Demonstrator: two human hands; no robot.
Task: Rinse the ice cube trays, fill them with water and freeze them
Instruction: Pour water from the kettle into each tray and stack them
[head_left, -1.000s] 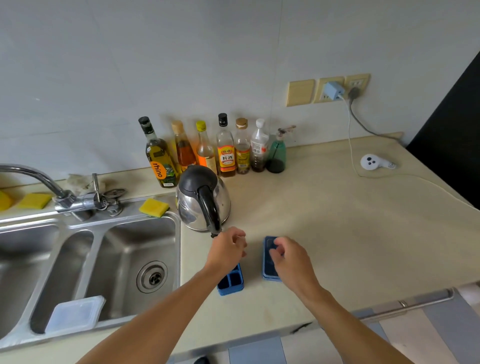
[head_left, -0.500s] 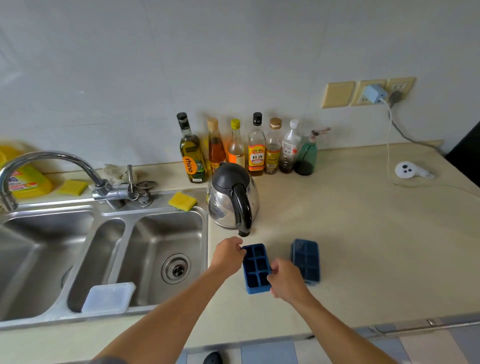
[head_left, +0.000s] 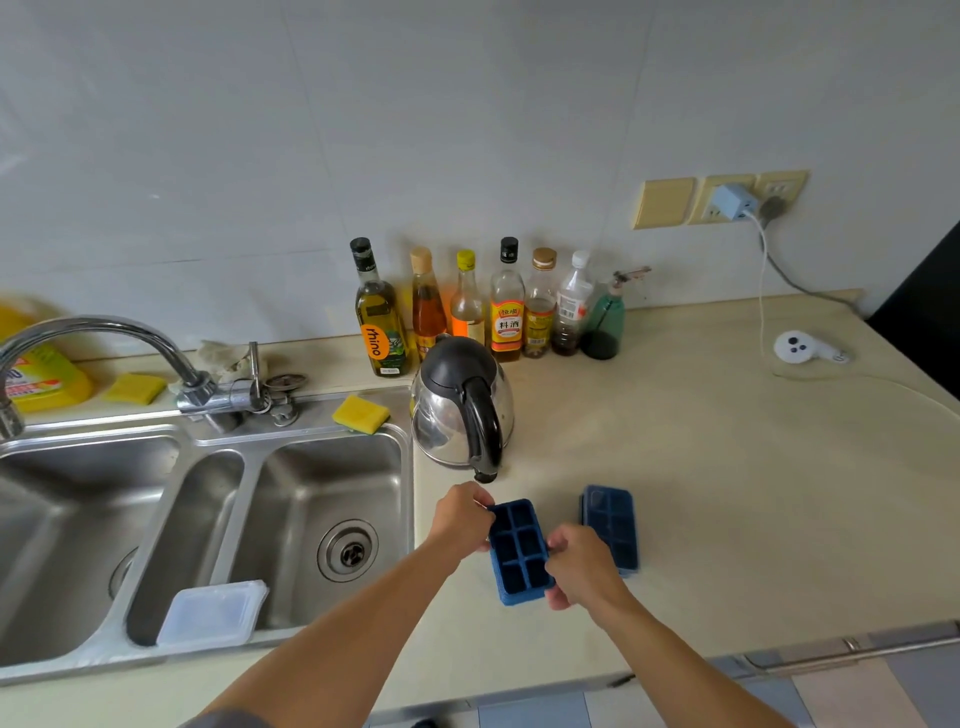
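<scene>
- My left hand (head_left: 460, 517) grips the far left edge of the blue ice cube tray (head_left: 519, 553). My right hand (head_left: 582, 564) pinches its right edge, nearer me.
- The tray lies between my hands on the counter (head_left: 727, 493), cells up, its long axis running away from me. I cannot tell whether it is lifted.
- The second tray (head_left: 610, 525) lies just to the right, parallel and untouched.
- The sink basin (head_left: 311, 478) and faucet (head_left: 130, 332) are to my left, so I judge the carry goes leftward, with my left hand leading.
</scene>
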